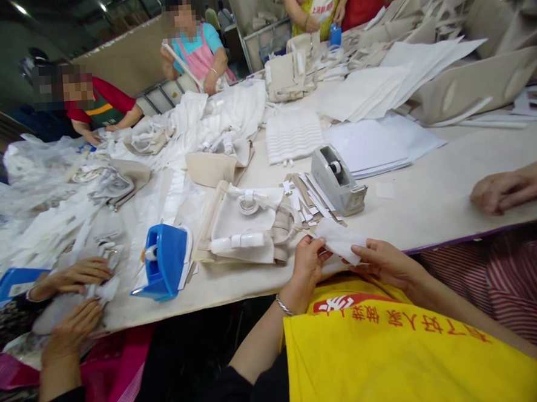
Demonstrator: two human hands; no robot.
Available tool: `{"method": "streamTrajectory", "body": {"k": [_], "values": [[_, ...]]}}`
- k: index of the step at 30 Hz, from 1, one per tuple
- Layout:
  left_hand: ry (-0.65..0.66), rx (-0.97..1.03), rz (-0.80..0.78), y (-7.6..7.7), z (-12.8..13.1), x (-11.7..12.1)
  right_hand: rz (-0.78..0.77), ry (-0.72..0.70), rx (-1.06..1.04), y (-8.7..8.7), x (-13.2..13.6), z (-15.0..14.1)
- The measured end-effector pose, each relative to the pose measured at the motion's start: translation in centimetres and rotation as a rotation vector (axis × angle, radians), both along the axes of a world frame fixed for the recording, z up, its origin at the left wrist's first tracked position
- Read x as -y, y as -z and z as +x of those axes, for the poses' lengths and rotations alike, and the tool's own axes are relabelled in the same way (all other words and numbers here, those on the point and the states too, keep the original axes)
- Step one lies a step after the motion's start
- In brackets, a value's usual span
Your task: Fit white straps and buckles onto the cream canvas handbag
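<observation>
Between my two hands, just over the table's front edge, is a small white sheet [339, 238], thin like tissue paper. My left hand [309, 258] pinches its left end between thumb and fingers. At the sheet's right end my right hand [384, 262] grips with the thumb on top. A beige handbag [209, 226] lies on the table beyond my left hand, with a rolled strap wrapped in white [249, 203] on it. Beside the bag are several loose beige and white strips [311, 198] and a grey tape dispenser [340, 181].
Left of the bag stands a blue tape dispenser [165, 262]. A co-worker's hands [80, 291] work at the left; another person's hand [504, 191] rests at the right edge. White paper sheets [374, 146], a ribbed white pad [293, 134] and more bags lie farther back, with people across the table.
</observation>
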State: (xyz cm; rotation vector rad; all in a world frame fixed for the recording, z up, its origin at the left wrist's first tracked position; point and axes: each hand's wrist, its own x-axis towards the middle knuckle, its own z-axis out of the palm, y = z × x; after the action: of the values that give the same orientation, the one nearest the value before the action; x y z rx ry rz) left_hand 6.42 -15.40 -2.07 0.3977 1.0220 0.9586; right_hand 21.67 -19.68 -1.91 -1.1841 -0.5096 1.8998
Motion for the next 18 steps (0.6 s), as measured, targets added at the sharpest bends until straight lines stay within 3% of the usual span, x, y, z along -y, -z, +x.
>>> {"method": "streamTrajectory", "body": {"k": [4,11,18], "values": [[-0.05,0.031,-0.017,0.1,-0.1,0.1,-0.044,0.074,0.058,0.5,-0.6,-0.2],[-0.082,0.031,-0.019,0.8,-0.1,0.1,-0.038,0.067,0.177,0.7,0.4,-0.8],[-0.074,-0.064,0.057,1.1,-0.6,0.4,0.134,-0.104,0.242,0.1,-0.5,0.7]]}}
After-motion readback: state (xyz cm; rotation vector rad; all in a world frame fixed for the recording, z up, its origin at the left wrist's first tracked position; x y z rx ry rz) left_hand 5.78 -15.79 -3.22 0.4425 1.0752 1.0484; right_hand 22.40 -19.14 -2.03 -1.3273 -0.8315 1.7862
